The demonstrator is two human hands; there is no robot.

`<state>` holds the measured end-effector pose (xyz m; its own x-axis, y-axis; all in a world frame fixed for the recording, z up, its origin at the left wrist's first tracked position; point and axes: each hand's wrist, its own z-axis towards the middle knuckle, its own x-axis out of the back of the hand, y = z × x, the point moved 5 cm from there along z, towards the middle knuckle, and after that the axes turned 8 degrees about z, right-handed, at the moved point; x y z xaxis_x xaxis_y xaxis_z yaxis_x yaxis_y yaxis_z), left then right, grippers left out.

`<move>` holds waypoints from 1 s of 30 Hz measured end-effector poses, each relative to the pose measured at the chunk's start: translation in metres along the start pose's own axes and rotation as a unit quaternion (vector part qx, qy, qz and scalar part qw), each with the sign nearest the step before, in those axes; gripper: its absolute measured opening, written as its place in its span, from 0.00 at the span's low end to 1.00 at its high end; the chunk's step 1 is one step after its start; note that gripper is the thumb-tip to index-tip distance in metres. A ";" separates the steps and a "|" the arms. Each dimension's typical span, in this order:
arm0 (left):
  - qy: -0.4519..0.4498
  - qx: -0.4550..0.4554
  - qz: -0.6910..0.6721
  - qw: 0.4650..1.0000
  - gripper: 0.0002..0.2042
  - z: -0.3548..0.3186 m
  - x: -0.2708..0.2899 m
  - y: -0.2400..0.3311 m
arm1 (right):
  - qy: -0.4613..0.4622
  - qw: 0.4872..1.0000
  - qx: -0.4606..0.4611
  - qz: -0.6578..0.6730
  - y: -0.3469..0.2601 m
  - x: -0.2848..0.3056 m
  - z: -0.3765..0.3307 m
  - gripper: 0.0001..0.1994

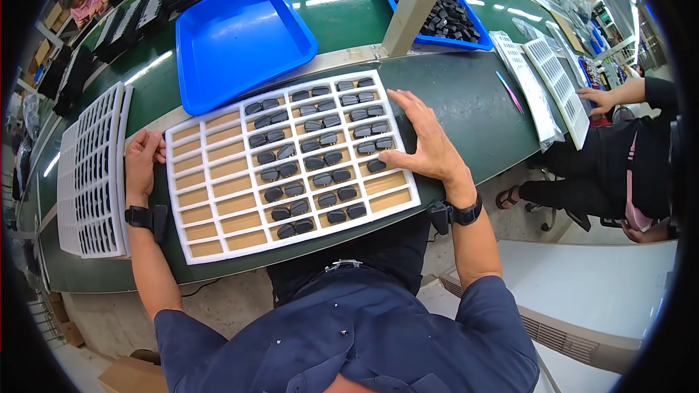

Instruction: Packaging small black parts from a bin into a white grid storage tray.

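Across the near part of the green desk [473, 80], directly before my body, lies the white grid tray [175, 196], its cells ranged in five columns. Black pieces [269, 174], mostly set in pairs, occupy the third and fourth columns and the upper part of the fifth; the two columns at left and the lowest cells at right show a brown base. My right hand [431, 147] is at the tray's right side, fingers [408, 105] spread well apart and thumb [399, 159] reaching over the fifth column, beside a single visible piece; whether the two touch I cannot tell. My left hand [141, 156] is at the left rim, its fingers curled; I cannot tell whether they clamp the edge. To the left, white grids [91, 175] stand close together, tilted. Beyond the tray lies a large blue tray [240, 36]; farther right, past a beige post [421, 7], a blue bin [466, 44] holds loose black pieces in a heap. Right of my right hand lie pink-and-blue tweezers [511, 94]. Farther right, a co-worker's hand [600, 100] is at the edge of a white slotted panel [557, 76].
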<state>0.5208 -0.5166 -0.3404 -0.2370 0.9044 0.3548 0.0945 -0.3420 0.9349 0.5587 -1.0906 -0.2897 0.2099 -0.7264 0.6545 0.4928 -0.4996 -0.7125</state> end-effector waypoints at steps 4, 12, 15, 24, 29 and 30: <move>0.000 -0.002 -0.003 1.000 0.09 0.000 -0.005 0.002 | 0.024 0.999 -0.021 0.038 0.000 0.003 -0.003 0.48; 0.013 -0.014 0.130 0.991 0.13 0.012 0.000 0.000 | -0.122 0.958 0.116 0.231 -0.124 -0.031 -0.065 0.23; 0.021 -0.018 0.065 0.998 0.14 0.008 0.013 -0.020 | 0.014 0.957 0.102 0.270 -0.100 -0.032 -0.082 0.13; -0.017 0.002 0.068 0.998 0.09 0.021 0.014 -0.032 | 0.295 0.904 -0.214 0.225 0.003 -0.012 -0.087 0.14; -0.024 -0.002 0.047 0.999 0.11 0.001 0.003 -0.004 | 0.262 0.918 -0.223 0.199 0.003 -0.016 -0.078 0.15; -0.016 -0.004 0.044 0.999 0.11 -0.002 0.001 0.002 | 0.242 0.922 -0.241 0.184 0.001 -0.016 -0.076 0.15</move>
<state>0.5187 -0.5170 -0.3387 -0.1964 0.8784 0.4357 0.1061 -0.4227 0.9000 0.4917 -1.1156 -0.3203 -0.1715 -0.9555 0.2400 0.0067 -0.2448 -0.9696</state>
